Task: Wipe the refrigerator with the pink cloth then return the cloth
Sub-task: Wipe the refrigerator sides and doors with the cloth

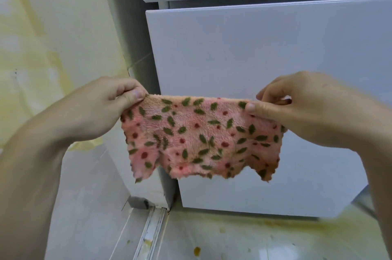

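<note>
The pink cloth (201,138), fluffy with green leaves and red dots, hangs spread out in the air in front of the white refrigerator (265,51). My left hand (101,109) pinches its upper left corner between thumb and fingers. My right hand (307,107) pinches the upper right corner the same way. The cloth's ragged lower edge hangs free and does not touch the refrigerator's lower door. Two white door panels of the refrigerator fill the upper right of the view.
A pale yellow stained wall (42,37) stands at the left, close to the refrigerator's side. Below lies a light tiled floor (233,242) with yellow stains, and a metal sliding-door track (152,232) runs across it.
</note>
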`<state>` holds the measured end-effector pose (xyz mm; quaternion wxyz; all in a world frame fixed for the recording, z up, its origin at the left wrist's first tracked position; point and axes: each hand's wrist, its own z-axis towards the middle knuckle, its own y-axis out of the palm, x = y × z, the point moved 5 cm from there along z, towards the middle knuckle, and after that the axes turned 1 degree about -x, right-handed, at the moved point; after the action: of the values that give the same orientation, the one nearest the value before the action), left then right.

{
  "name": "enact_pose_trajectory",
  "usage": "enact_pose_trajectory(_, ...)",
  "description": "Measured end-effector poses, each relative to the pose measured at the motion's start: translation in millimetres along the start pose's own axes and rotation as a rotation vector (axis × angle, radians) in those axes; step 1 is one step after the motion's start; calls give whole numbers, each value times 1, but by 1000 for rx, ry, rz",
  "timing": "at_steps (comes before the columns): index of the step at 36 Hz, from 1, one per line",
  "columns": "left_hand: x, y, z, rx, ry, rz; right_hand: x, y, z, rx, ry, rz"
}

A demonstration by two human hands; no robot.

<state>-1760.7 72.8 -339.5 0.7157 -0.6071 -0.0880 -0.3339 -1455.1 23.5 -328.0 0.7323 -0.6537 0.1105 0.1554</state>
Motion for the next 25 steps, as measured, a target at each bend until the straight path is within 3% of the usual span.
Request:
enact_pose_trajectory(4, -6, 2, 1, 5, -20, -119, 2, -5, -1, 34, 11, 118)
enact_pose_trajectory(7, -11, 3, 1, -26, -34, -257, 7, -5, 5, 88, -58, 341)
enact_pose_trajectory(10, -11, 13, 3, -88, -42, -298, 5, 1, 10, 31, -171, 612)
enact_pose_trajectory(12, -6, 32, 6, -165, -65, -342, 0, 6, 13, -29, -252, 716)
enact_pose_trajectory(15, 21, 71, 5, -369, 71, -489, -12, 20, 16, -147, -344, 834)
enact_pose_trajectory(20, 51, 117, 1, -481, 105, -690, -18, 26, 15, -163, -367, 739)
enact_pose_trajectory(25, 50, 132, -3, -603, 44, -896, -5, 26, 23, 54, -286, 429)
